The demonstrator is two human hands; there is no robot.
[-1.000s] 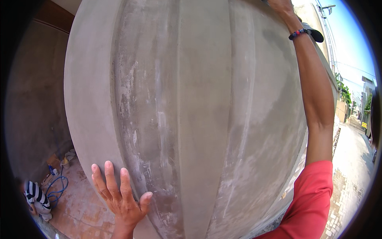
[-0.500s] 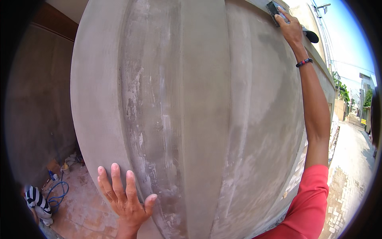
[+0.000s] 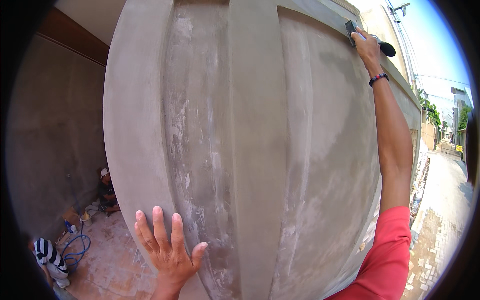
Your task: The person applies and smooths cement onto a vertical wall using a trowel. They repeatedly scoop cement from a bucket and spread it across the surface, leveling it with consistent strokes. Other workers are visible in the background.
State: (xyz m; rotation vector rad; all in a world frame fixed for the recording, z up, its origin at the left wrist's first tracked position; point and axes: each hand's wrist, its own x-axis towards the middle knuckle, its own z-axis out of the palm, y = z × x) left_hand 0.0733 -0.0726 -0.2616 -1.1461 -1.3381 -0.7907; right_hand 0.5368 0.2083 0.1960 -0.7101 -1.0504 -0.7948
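Observation:
A grey plastered wall point(image 3: 260, 125) with raised vertical bands and sunken panels fills the middle. Low on its left band, my left hand point(image 3: 172, 255) is spread with fingers apart, palm toward the plaster and holding nothing. My right arm, in a red sleeve, reaches high to the upper right. There my right hand point(image 3: 368, 50) grips a small dark rectangular block point(image 3: 351, 33), its flat side at the ledge along the panel's top. My fingers partly cover the block. A black rounded object point(image 3: 386, 47) shows just behind my right wrist; its kind is unclear.
Inside the room at left, a person in stripes point(image 3: 47, 257) crouches and another in a pale cap point(image 3: 106, 192) sits by the wall. A blue hose point(image 3: 76, 250) lies coiled near a bucket point(image 3: 86, 218). A paved lane point(image 3: 435, 200) runs along the right, below overhead wires.
The view has shifted, bringing the person in the cap into sight. My right hand and the block have moved a little downward, and the block is tilted differently. My left hand stays spread at the band.

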